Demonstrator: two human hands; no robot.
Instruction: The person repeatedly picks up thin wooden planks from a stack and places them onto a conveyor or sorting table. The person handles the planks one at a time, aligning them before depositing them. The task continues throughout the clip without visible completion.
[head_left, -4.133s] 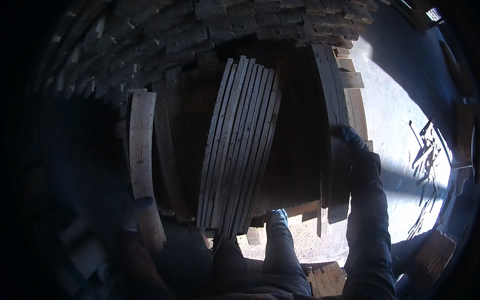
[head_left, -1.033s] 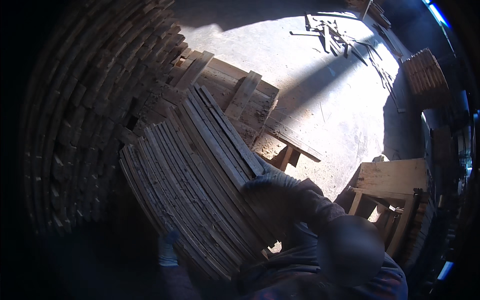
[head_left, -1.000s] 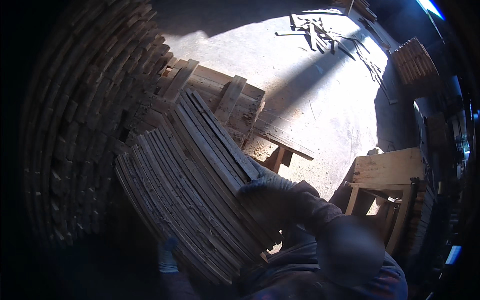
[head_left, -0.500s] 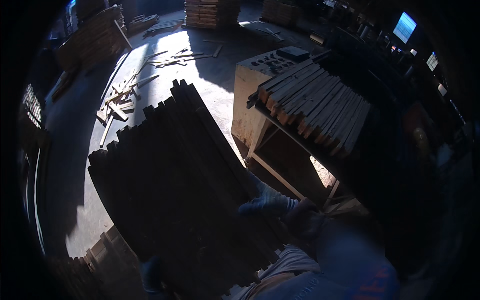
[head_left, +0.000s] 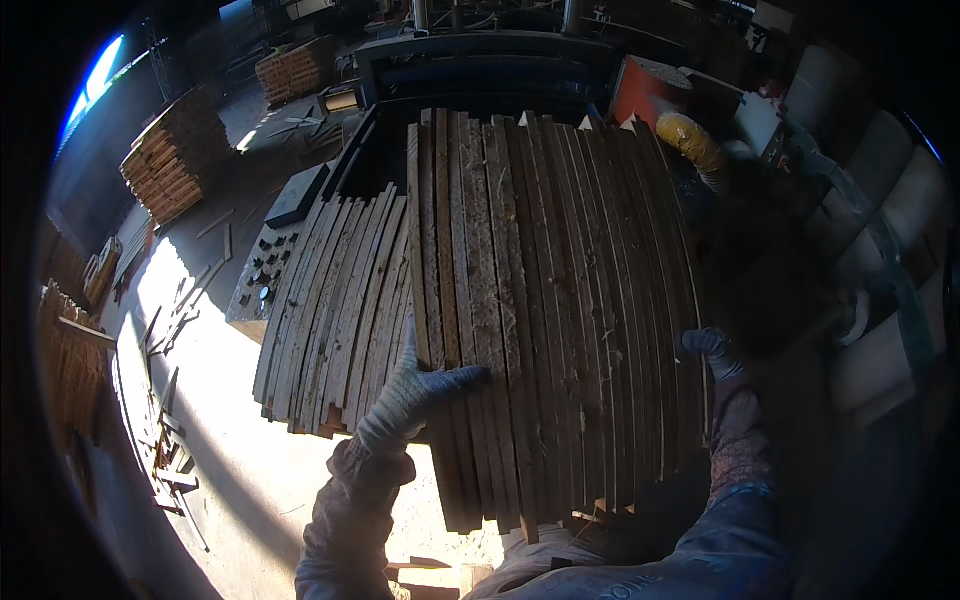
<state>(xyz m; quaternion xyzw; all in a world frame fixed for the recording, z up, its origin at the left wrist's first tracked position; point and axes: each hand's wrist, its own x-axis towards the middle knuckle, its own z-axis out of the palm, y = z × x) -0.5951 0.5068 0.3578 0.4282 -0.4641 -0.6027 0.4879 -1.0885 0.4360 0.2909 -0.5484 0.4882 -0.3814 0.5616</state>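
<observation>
A wide row of rough wooden strips (head_left: 560,300) is squeezed side by side between my two gloved hands. My left hand (head_left: 425,390) grips its left edge, thumb laid across the top and the other fingers mostly hidden beyond the edge. At the opposite edge, my right hand (head_left: 710,350) presses in, its fingers partly hidden. The near ends of the strips are uneven and come close to my body. Beneath and left of this bundle, another row of paler wooden strips (head_left: 330,310) lies on a bench, partly covered by it.
A dark machine frame (head_left: 490,55) stands beyond the strips. Left of the bench is a control box with knobs (head_left: 270,265). A co-worker's yellow-gloved hand (head_left: 690,140) is at the far right, near a red-orange container (head_left: 645,95). Stacked wood (head_left: 165,170) and loose sticks (head_left: 165,440) occupy the left floor.
My view and body have turned right, bringing the bundle from the shaded floor side over to the bench and machine. Both hands still hold its edges.
</observation>
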